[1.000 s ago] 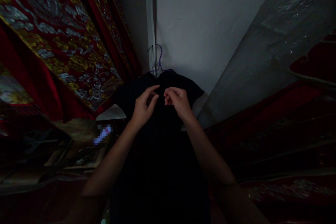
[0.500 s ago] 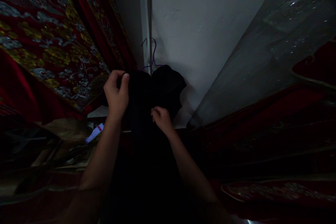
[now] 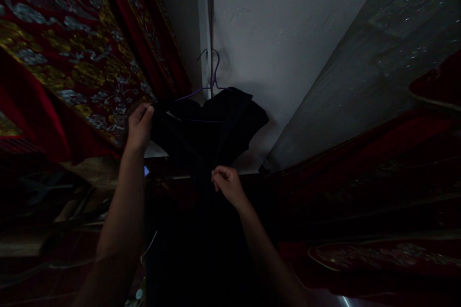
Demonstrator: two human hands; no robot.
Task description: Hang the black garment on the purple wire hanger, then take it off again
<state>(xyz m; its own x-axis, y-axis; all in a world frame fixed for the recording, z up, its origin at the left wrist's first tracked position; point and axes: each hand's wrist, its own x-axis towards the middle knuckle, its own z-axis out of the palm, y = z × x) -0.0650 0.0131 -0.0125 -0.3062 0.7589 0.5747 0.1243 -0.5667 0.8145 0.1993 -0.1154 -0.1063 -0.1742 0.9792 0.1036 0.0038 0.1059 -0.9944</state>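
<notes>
A black garment (image 3: 237, 120), perhaps a shirt, hangs on a thin purple hanger (image 3: 217, 64) against the wall. Its neck opening is spread, and the hanger's lower bar shows inside. My left hand (image 3: 140, 123) pinches the garment's left shoulder edge beside the hanger's end. Lower down, my right hand (image 3: 227, 182) has its fingers closed on the front of the garment, near the bottom of the neck opening. Dark cloth merges with the shadow below, so the garment's lower part cannot be made out.
Red cloth with gold and silver embroidery (image 3: 90, 53) hangs at the left. A grey-white wall (image 3: 277, 33) with a narrow vertical strip (image 3: 203, 14) stands behind. Shiny clear plastic sheeting (image 3: 370, 57) slants down at the right, above more red fabric (image 3: 389, 148).
My left hand has moved left and slightly down, pulling the garment's shoulder outward. My right hand has dropped a little. The neck opening is wider, exposing more of the hanger.
</notes>
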